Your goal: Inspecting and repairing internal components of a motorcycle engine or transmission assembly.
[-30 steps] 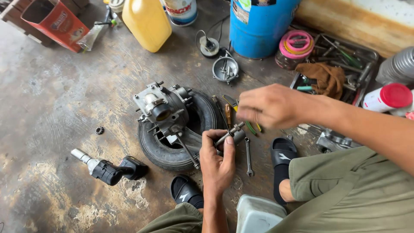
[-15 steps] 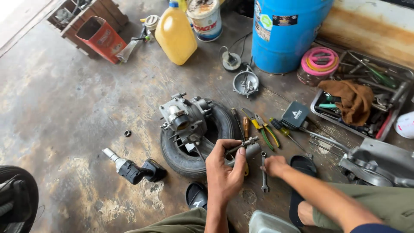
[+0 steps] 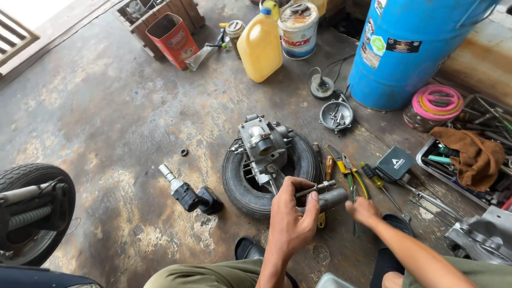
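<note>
My left hand (image 3: 289, 217) is closed around a small grey metal cylinder part (image 3: 326, 195) with a thin rod sticking out to the right, held just above the floor. My right hand (image 3: 363, 210) reaches down to the floor beside it, fingers curled near the tools lying there; whether it grips one is unclear. Just ahead, a grey engine block (image 3: 264, 147) rests on a small black tyre (image 3: 298, 160). Pliers with yellow-green handles (image 3: 348, 166) and screwdrivers (image 3: 373, 178) lie to the right of the tyre.
A black impact driver (image 3: 189, 194) lies left of the tyre. A blue barrel (image 3: 410, 48), yellow jug (image 3: 260, 45), paint tin (image 3: 297, 26) and red box (image 3: 172, 38) stand at the back. A tool tray with a brown rag (image 3: 472, 154) sits right; a scooter wheel (image 3: 32, 213) is at left.
My right hand has dropped from above the tyre down to the floor by the tools. The left hand still holds the metal part. The view has tilted down and left.
</note>
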